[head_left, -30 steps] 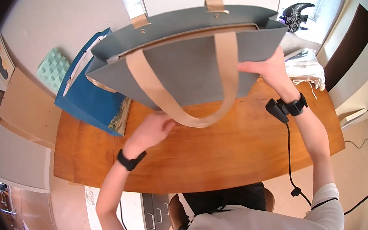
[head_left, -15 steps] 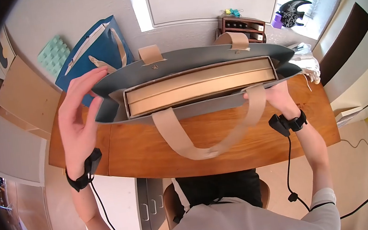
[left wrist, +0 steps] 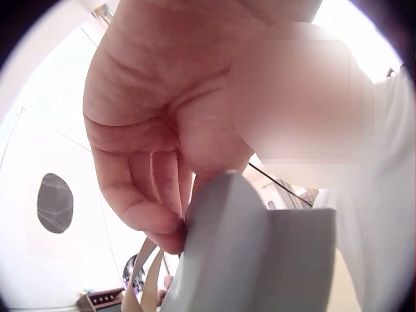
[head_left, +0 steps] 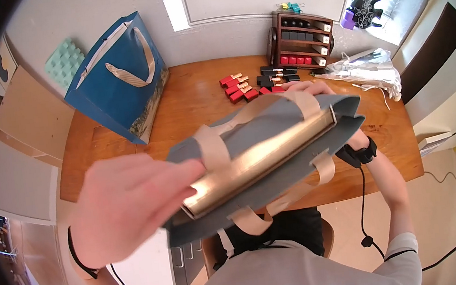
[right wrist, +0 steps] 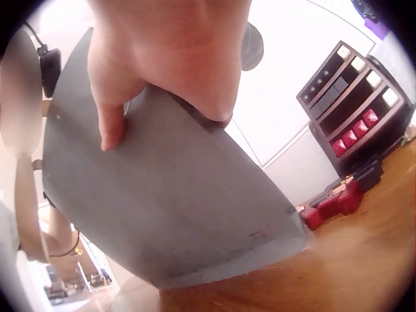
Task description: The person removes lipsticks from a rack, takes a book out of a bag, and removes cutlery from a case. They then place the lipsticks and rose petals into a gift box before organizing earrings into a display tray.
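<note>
One blue bag, one grey bag. My left hand and right hand grip the grey, swung aslant since earlier.

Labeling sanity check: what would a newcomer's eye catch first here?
Probably the tilted grey bag mid-picture in the head view, held between the left hand and right hand, a shiny gold-toned box inside. Next, the tall blue bag standing at the table's left, then bright red pieces beside the brown rack at the back.
</note>
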### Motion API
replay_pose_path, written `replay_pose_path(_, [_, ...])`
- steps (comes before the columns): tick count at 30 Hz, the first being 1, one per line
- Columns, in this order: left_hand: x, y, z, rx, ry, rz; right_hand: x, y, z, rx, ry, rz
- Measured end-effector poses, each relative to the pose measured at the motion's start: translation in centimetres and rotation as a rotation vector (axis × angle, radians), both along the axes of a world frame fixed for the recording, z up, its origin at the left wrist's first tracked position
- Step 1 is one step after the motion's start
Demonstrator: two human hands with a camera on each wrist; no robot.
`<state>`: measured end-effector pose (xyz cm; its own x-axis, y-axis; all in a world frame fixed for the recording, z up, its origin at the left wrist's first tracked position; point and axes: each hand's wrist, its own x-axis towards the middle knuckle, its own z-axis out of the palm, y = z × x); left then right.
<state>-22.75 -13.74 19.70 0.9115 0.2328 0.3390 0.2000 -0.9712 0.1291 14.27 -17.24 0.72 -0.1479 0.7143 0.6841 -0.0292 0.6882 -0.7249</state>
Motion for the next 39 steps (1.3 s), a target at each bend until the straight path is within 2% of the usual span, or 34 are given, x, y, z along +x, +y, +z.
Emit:
replay_pose_path(2, [0.8, -0.5, -0.3, -0.018, 0.151, -0.063, 1.1, -0.3, -0.1, -0.009, -0.177, -0.051])
replay_pose_path(3, [1.6, -1.0, -0.5, -0.111, 0.233, -0.044, 1.4, -0.5, -0.2, -0.004, -0.276, -0.083])
replay_pose_path(5, [3.7, -2.1, -1.3, -0.288, 0.393, -0.006, 1.9, -1.2, -1.2, -0.171, -0.262, -0.073])
replay_pose_path(6, [4.9, -2.1, -1.8, -0.169, 0.542, -0.08, 2.1, -1.4, -1.6, -0.253, -0.252, -0.066])
replay_pose_path(10, [9.5, -3.0, -6.2, -0.175, 0.509, -0.214, 2.6, -2.2, -2.7, -0.367, -0.237, -0.14])
replay_pose_path(13, [11.9, -3.0, -9.0, -0.157, 0.432, -0.292, 3.6, -2.2, -4.6, -0.249, -0.271, -0.222])
replay_pose_path(16, [13.7, -2.7, -10.3, -0.209, 0.361, -0.309, 6.2, -3.8, -6.0, -0.44, -0.271, -0.371])
replay_pose_path(19, [14.9, -2.4, -11.5, -0.279, 0.325, -0.333, 10.0, -5.2, -7.8, -0.782, -0.222, -0.391])
replay_pose_path(20, [15.3, -2.6, -12.5, -0.286, 0.334, -0.347, 10.3, -6.2, -8.1, -0.723, -0.186, -0.508])
replay_pose_path(23, [16.6, -3.5, -13.2, -0.284, 0.413, -0.39, 11.5, -9.3, -5.5, -0.983, -0.186, -0.59])
replay_pose_path(26, [18.3, -3.7, -13.1, -0.274, 0.447, -0.396, 12.1, -12.1, -4.3, -1.079, -0.283, -0.296])
replay_pose_path(29, [20.3, -3.7, -13.4, -0.294, 0.351, -0.411, 8.9, -13.2, -3.4, -1.124, -0.128, -0.108])
replay_pose_path(32, [22.2, -3.8, -14.4, -0.375, 0.328, -0.425, 6.7, -11.8, -6.7, -0.901, -0.094, -0.226])
replay_pose_path(35, [22.5, -2.8, -14.9, -0.433, 0.414, -0.41, 4.2, -11.0, -5.0, -0.963, 0.025, -0.404])
replay_pose_path(36, [22.3, -2.2, -15.0, -0.449, 0.45, -0.4, 5.0, -10.7, -7.3, -0.859, -0.019, -0.447])
replay_pose_path(39, [19.3, 2.5, -15.2, -0.433, 0.27, -0.253, 5.4, -10.1, -5.7, -1.153, 0.015, -0.366])
